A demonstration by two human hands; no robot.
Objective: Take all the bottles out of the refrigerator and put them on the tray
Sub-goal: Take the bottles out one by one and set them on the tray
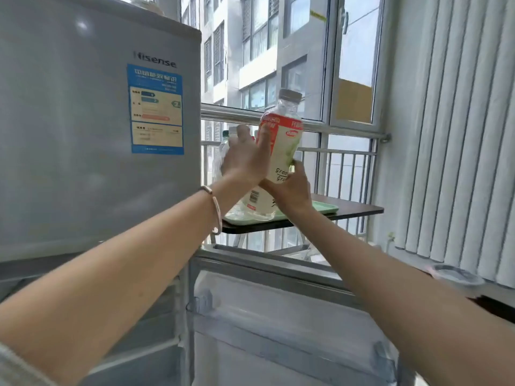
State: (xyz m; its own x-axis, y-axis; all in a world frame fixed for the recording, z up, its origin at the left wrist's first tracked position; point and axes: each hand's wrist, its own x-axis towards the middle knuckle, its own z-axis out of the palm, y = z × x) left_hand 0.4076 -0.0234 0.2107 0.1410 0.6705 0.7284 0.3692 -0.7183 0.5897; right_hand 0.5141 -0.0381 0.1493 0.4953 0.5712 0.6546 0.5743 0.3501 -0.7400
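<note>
right hand (pixel 289 192) grips the bottle (pixel 282 143) at its base, left hand (pixel 245 160) clasps its side.

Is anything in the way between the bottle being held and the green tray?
Partly. Other bottles already stand on the left side of the tray, and in this view they sit just below the held bottle. The tray's right end looks bare, so nothing visible blocks that spot.
</note>
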